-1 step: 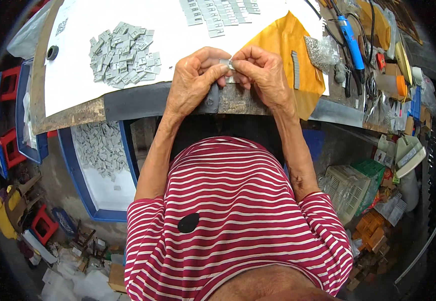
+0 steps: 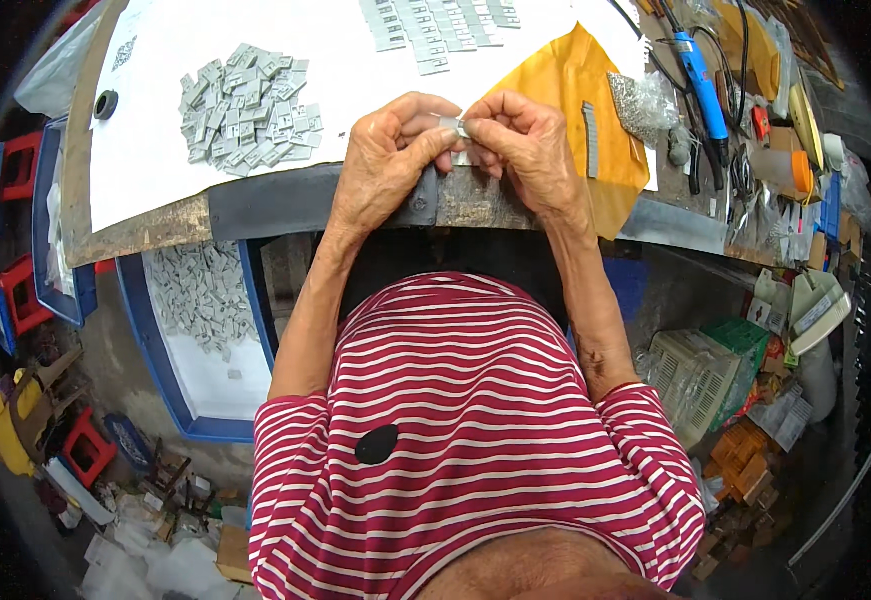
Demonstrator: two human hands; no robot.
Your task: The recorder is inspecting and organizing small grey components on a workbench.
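Observation:
Above the table's front edge, my left hand [image 2: 391, 150] and my right hand [image 2: 530, 145] meet fingertip to fingertip. Both are closed in a pinch on one small grey plastic piece [image 2: 449, 124], mostly covered by the fingers. Whether a second part is between them I cannot tell. A heap of similar grey pieces [image 2: 250, 108] lies on the white sheet to the left of my left hand. Beyond my hands, more grey pieces [image 2: 433, 30] are laid out in overlapping rows. Beside my right hand, a strip of small grey parts [image 2: 589, 140] rests on a yellow envelope [image 2: 545, 80].
A plastic bag of tiny metallic parts [image 2: 641, 106] sits at the envelope's right edge. Farther right are a blue electric screwdriver [image 2: 699, 85] and pliers [image 2: 705, 150]. A black ring [image 2: 105, 105] lies far left. Below the table, a blue tray [image 2: 185, 415] holds many grey pieces.

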